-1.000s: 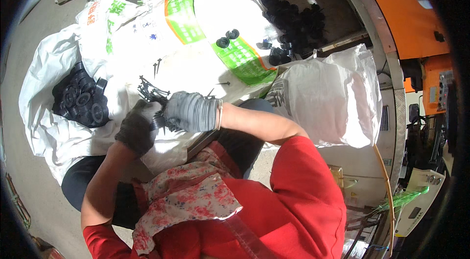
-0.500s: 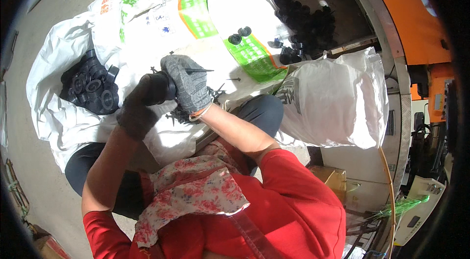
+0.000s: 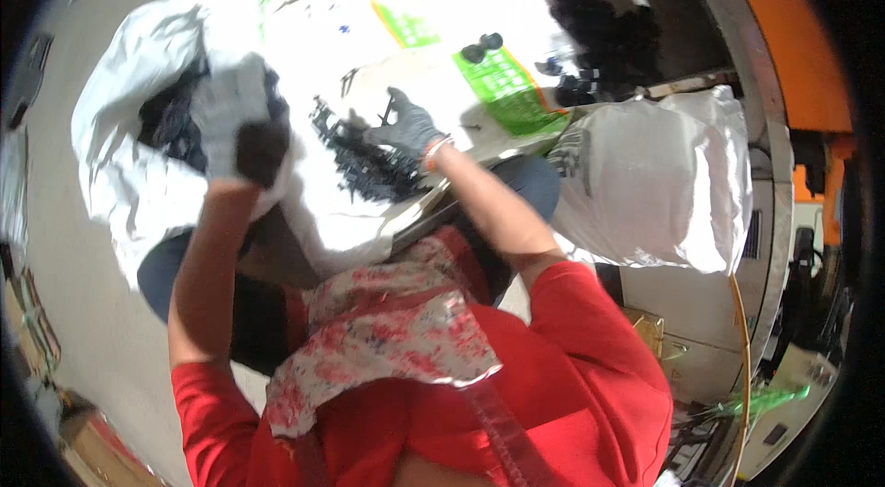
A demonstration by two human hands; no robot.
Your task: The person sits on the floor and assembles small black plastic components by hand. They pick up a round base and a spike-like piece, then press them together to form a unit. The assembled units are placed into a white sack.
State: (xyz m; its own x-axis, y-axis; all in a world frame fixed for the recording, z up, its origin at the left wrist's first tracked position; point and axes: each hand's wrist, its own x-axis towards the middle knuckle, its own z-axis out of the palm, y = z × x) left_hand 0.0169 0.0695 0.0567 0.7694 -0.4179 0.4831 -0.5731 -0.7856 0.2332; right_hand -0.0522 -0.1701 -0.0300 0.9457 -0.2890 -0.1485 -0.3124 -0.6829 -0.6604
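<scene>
My left hand (image 3: 230, 123), in a grey glove, is smeared by motion over the mouth of a white woven sack (image 3: 106, 155). Dark round plastic parts (image 3: 171, 123) lie inside that mouth, partly hidden by the hand. A dark shape shows beside its fingers, too blurred to name. My right hand (image 3: 406, 126), gloved too, hovers at the upper edge of a heap of thin black plastic scraps (image 3: 373, 169). Its thumb and forefinger stand apart, and a small thin black piece shows near the fingertips; whether they touch it is unclear.
Two black round parts (image 3: 481, 47) rest on the white and green sacking (image 3: 507, 86). Farther right, many black pieces (image 3: 599, 35) fill a dark bin. A full white bag (image 3: 654, 183) stands to the right of my knee. Orange machinery (image 3: 784, 35) rises at the far right.
My hands were together around a black round part. The left has swung left to the sack's mouth; the right has opened away from it above the scraps. The whole view has shifted slightly.
</scene>
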